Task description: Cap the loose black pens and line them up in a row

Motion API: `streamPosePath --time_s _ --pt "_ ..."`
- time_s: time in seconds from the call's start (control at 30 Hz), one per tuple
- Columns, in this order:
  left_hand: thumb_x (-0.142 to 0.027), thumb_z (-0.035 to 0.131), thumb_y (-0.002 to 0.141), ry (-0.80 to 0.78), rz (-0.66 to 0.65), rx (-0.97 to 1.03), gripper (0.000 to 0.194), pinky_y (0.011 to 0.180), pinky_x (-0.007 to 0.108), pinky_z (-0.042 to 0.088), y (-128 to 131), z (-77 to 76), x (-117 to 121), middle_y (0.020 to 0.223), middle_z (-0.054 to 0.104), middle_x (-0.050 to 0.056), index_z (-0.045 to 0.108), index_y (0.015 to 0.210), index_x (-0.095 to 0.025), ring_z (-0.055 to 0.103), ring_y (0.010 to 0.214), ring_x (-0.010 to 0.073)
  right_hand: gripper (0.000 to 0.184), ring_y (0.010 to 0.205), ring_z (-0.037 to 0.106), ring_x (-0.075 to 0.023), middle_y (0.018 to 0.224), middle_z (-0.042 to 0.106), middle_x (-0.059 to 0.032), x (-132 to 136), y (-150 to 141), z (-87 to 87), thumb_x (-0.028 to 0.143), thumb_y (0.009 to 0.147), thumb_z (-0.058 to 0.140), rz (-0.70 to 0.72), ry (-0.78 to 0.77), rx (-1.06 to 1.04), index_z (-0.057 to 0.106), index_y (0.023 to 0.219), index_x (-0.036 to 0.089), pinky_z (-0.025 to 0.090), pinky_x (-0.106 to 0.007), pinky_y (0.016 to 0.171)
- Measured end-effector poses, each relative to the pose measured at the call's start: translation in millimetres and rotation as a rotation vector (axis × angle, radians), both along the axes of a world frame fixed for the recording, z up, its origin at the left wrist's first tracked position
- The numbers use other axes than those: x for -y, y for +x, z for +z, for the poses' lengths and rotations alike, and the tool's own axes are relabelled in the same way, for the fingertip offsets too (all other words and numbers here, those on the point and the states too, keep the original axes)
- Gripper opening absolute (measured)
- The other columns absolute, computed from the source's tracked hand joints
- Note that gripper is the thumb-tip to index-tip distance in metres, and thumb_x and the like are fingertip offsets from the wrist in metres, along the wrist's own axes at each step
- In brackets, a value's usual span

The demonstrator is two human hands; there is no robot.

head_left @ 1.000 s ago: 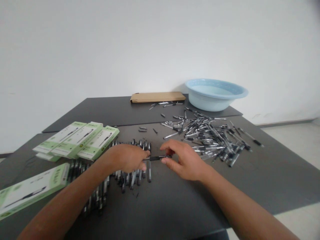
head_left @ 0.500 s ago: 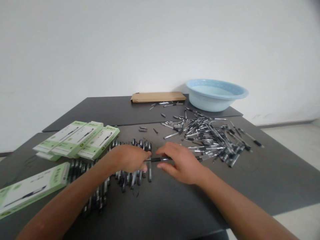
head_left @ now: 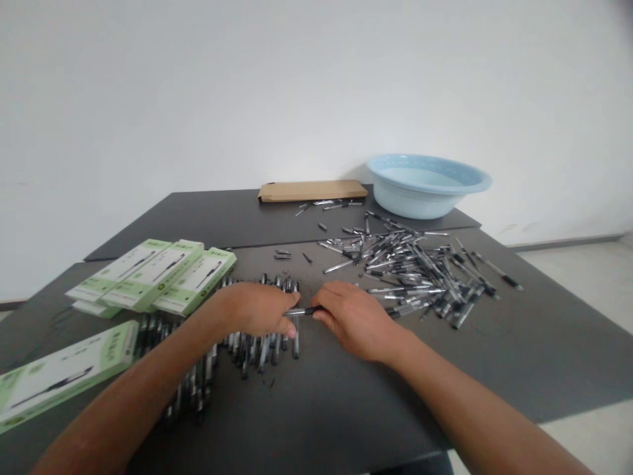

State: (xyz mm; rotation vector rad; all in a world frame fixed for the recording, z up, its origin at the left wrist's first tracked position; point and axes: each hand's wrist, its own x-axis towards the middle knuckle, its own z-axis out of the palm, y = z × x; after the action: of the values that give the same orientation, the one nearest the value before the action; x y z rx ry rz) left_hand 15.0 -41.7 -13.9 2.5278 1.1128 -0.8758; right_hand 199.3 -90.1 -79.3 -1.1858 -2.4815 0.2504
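Note:
A clear-barrelled pen (head_left: 299, 312) with a black end lies level between my two hands above the table. My left hand (head_left: 260, 309) has its thumb and fingers round the pen's clear left part, hiding that end. Closed on the black right end is my right hand (head_left: 355, 319). Beneath and beside my left hand, capped pens (head_left: 262, 353) lie side by side in a row. Another group of pens (head_left: 198, 389) sits farther left, partly covered by my left forearm. To the right of my right hand spreads a loose heap of uncapped pens (head_left: 410, 264).
Green and white pen boxes (head_left: 148, 274) are stacked at the left, with another pen box (head_left: 69, 373) nearer me. Small black caps (head_left: 283, 255) lie mid-table. At the back are a flat brown cardboard piece (head_left: 311, 191) and a light blue basin (head_left: 420, 198).
My right hand first moved slightly left along the pen with its fingers apart, then closed round the black end. My left hand has barely moved.

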Motion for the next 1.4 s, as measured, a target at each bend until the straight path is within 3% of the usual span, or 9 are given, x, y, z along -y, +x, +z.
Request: streamPosePath --time_s 0.2,0.47,0.73,0.93,1.0,1.13,1.27,1.4 --pt "-0.046 0.043 0.091 0.011 0.066 0.006 0.067 0.091 0.034 0.043 -17.5 8.0 -3.6 0.134 0.053 0.018 0.028 0.147 -0.013 0.054 0.118 0.0291 0.008 0.086 0.054 -0.0191 0.09 0.06 -0.0063 -10.0 13.4 -3.2 0.02 0.091 0.05 -0.05 -0.031 0.002 0.058 0.092 0.018 0.039 -0.03 0.075" --pt "-0.047 0.046 0.09 -0.019 0.071 0.023 0.068 0.094 0.037 0.041 -20.4 11.2 -0.4 0.137 0.05 0.019 0.028 0.147 -0.014 0.051 0.12 0.031 0.013 0.096 0.052 -0.0193 0.098 0.059 -0.007 -22.8 28.3 -8.9 0.017 0.091 0.049 -0.031 -0.035 -0.076 0.058 0.101 0.019 0.04 -0.031 0.083" --pt "-0.042 0.048 0.09 -0.009 0.032 0.05 0.065 0.084 0.033 0.046 -23.9 20.0 6.8 0.126 0.06 0.019 0.032 0.146 -0.012 0.059 0.11 0.0307 0.018 0.104 0.047 -0.0229 0.107 0.056 -0.0079 -35.6 0.3 -5.6 0.024 0.092 0.05 0.05 0.12 0.197 0.062 0.106 0.023 0.036 -0.037 0.085" --pt "-0.04 0.045 0.092 0.002 -0.027 0.082 0.061 0.071 0.029 0.046 -29.3 24.3 9.3 0.113 0.068 0.017 0.033 0.145 -0.012 0.064 0.095 0.028 0.021 0.109 0.046 -0.0237 0.112 0.056 -0.0092 -53.1 -26.0 -2.6 0.024 0.094 0.045 0.165 0.142 0.297 0.064 0.104 0.022 0.035 -0.038 0.087" --pt "-0.04 0.044 0.092 0.008 -0.034 0.077 0.06 0.07 0.029 0.046 -31.0 25.6 9.6 0.112 0.068 0.017 0.034 0.145 -0.013 0.065 0.093 0.0275 0.022 0.112 0.045 -0.0241 0.116 0.055 -0.0089 -58.3 -34.4 -7.1 0.028 0.095 0.045 0.137 0.143 0.286 0.062 0.108 0.023 0.034 -0.039 0.09" --pt "-0.04 0.044 0.092 0.025 -0.028 0.083 0.059 0.07 0.029 0.046 -33.2 25.7 9.7 0.112 0.069 0.015 0.033 0.145 -0.016 0.065 0.093 0.0275 0.032 0.111 0.045 -0.0254 0.117 0.055 -0.0091 -59.8 -46.2 -20.6 0.034 0.092 0.051 -0.055 0.142 0.211 0.052 0.122 0.024 0.034 -0.04 0.09" --pt "-0.04 0.046 0.092 0.027 -0.035 0.052 0.058 0.072 0.034 0.048 -29.9 20.9 9.0 0.111 0.068 0.017 0.037 0.143 -0.016 0.065 0.095 0.0308 0.026 0.102 0.049 -0.0255 0.105 0.059 -0.0092 -52.1 -49.5 -28.6 0.032 0.092 0.048 -0.203 0.104 0.186 0.053 0.115 0.02 0.036 -0.039 0.085" --pt "-0.04 0.049 0.09 0.02 -0.041 0.031 0.056 0.074 0.036 0.049 -24.7 16.1 9.1 0.112 0.068 0.018 0.042 0.14 -0.016 0.065 0.096 0.0326 0.02 0.096 0.051 -0.0241 0.1 0.061 -0.0081 -45.3 -53.0 -30.7 0.03 0.091 0.047 -0.152 0.081 0.171 0.055 0.106 0.019 0.036 -0.036 0.079"
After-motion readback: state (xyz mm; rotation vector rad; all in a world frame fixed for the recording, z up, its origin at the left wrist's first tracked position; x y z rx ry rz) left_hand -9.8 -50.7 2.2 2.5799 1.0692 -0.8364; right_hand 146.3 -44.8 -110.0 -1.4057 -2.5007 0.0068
